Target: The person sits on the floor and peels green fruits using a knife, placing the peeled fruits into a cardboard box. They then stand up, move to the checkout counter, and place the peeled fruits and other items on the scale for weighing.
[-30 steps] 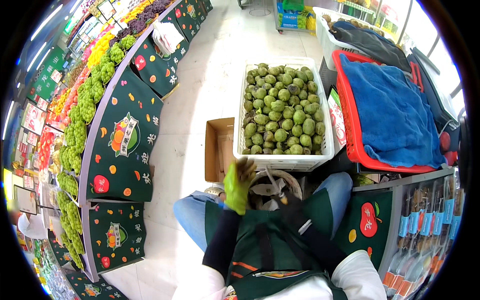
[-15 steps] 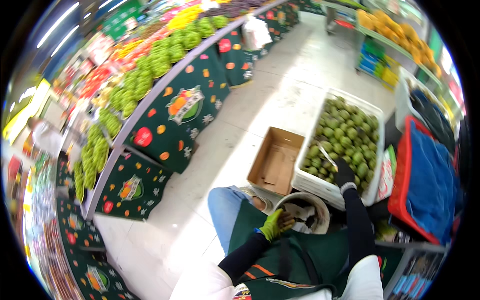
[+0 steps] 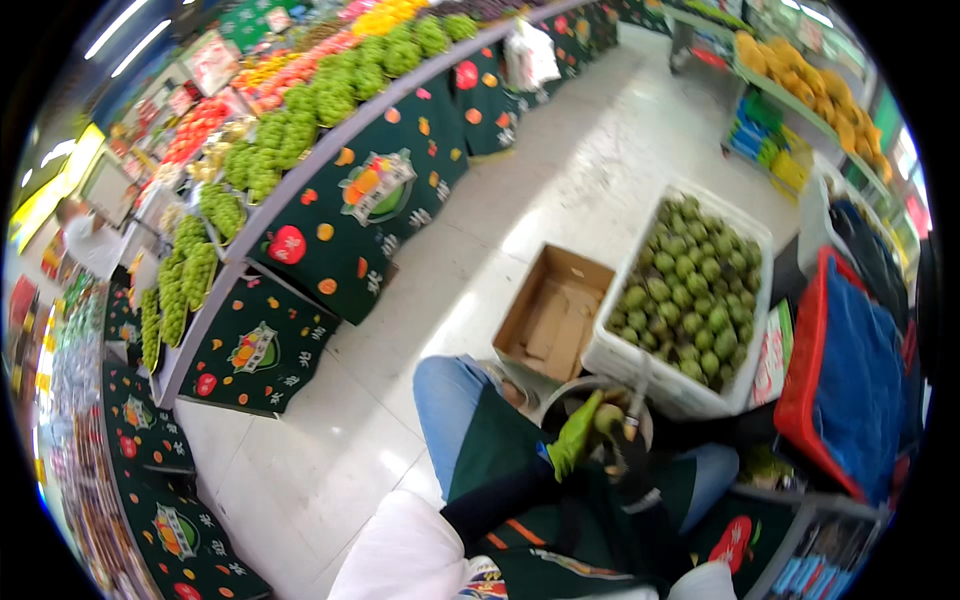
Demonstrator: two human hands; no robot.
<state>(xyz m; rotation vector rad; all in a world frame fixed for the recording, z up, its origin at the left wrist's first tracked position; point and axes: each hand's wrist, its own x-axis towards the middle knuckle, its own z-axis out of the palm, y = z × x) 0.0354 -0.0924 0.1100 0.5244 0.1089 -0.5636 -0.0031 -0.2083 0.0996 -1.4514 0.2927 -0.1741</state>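
My left hand, in a yellow-green glove, is closed round a green round fruit. Beside it, my black-gloved right hand grips a knife whose light blade points up and away from me. Both hands are over a pale bucket between my knees; its contents are mostly hidden. Just beyond stands a white plastic crate, with many green round fruits heaped in it.
An open cardboard box stands left of the crate. On the right is a red crate with blue cloth. A fruit counter with a dark green skirt runs along the left. Yellow fruits lie on a far shelf.
My right hand has come back from the crate with the knife to above the bucket. A green fruit is now in my left hand, which has moved slightly right.
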